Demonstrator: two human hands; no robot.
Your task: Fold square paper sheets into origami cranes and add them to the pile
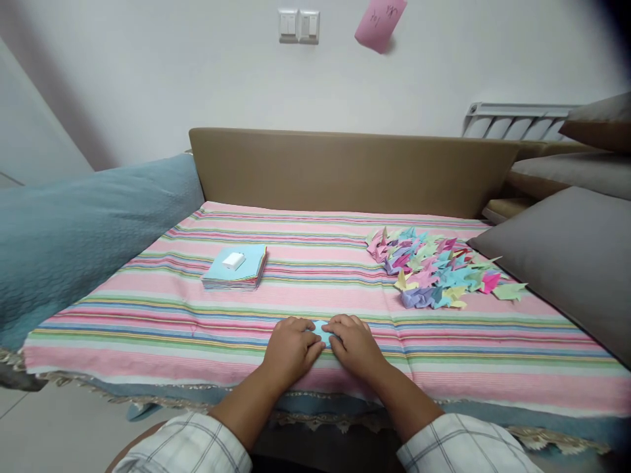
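Note:
My left hand (290, 348) and my right hand (355, 345) rest side by side near the front edge of a striped cloth (197, 328). Between them lies a small light-blue piece of paper (323, 330), mostly covered by the fingers. Both hands have their fingers curled and pressed down on it. A stack of coloured square papers (235, 268) sits to the far left, with a small white object (233, 261) on top. A heap of folded paper cranes (434, 269) in several colours lies to the far right.
A teal blanket (73, 236) bulges at the left. Grey cushions (566, 256) lean at the right. A tan headboard (345, 167) runs along the back, under a wall with light switches (298, 25) and a pink note (380, 23).

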